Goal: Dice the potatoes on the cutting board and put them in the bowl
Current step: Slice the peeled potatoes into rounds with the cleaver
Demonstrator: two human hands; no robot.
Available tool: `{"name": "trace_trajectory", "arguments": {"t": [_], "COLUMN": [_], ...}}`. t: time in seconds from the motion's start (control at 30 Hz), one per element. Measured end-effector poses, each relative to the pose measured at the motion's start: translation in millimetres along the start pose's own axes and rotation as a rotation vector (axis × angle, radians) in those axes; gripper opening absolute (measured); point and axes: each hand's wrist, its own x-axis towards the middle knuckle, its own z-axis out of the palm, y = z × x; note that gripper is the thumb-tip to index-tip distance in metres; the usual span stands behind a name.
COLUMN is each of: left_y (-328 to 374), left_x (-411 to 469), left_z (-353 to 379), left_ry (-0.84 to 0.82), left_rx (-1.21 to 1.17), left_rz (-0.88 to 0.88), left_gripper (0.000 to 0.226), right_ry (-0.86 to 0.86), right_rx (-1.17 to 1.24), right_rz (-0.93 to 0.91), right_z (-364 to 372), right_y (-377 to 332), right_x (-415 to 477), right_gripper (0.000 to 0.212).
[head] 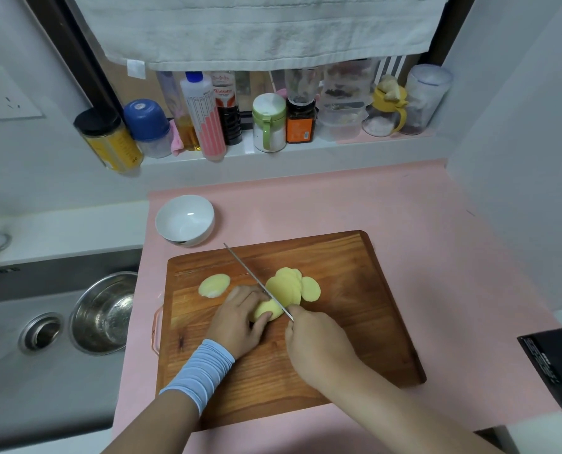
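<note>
Left hand [240, 322] curls over the uncut end of a peeled yellow potato [268, 312] and grips it, thumb along its near side and fingertips bent on top. Right hand [318, 348] is closed around a steel kitchen knife [256, 280]. The blade rests against the potato end's cut face, just beside the left hand's knuckles, with its tip pointing away towards the bowl.

On the blade's other side a fanned pile of pale yellow potato slices [294, 288] leans together, touching the blade. One more oval slice [214, 285] lies flat by itself just beyond the left hand. All the potato sits on a rectangular brown wooden cutting board [355, 322]. A round white ceramic bowl [161, 224] stands near the board's far left corner, apart from it.

The knife handle is hidden inside the right hand, and the blade is seen edge-on as a thin line. How much potato is under the left fingers cannot be told.

A ribbed light-blue sleeve cuff [201, 368] wraps the left wrist. A pink mat [404, 224] covers the table. To the left is a grey steel sink [11, 371] holding a round metal basin [102, 312]. Behind, a white ledge [305, 149] carries a row of jars and bottles under a hanging white towel [256, 27]. A black box [554, 362] is cut off at the right edge.
</note>
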Motion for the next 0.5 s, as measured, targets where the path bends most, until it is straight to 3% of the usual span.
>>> {"name": "trace_trajectory", "arguments": {"t": [0.33, 0.5], "left_y": [-3, -4], "left_x": [0, 0], "left_z": [3, 3], "left_ry": [-0.005, -0.009], "left_rx": [-0.031, -0.044], "left_rz": [-0.024, -0.029], "left_gripper": [0.025, 0.026], "right_ry": [-0.075, -0.124], "right_rx": [0.064, 0.062], "right_rz": [0.08, 0.079], "right_z": [-6, -9], "right_y": [-3, 2], "right_x": [8, 16], "right_gripper": [0.023, 0.008]}}
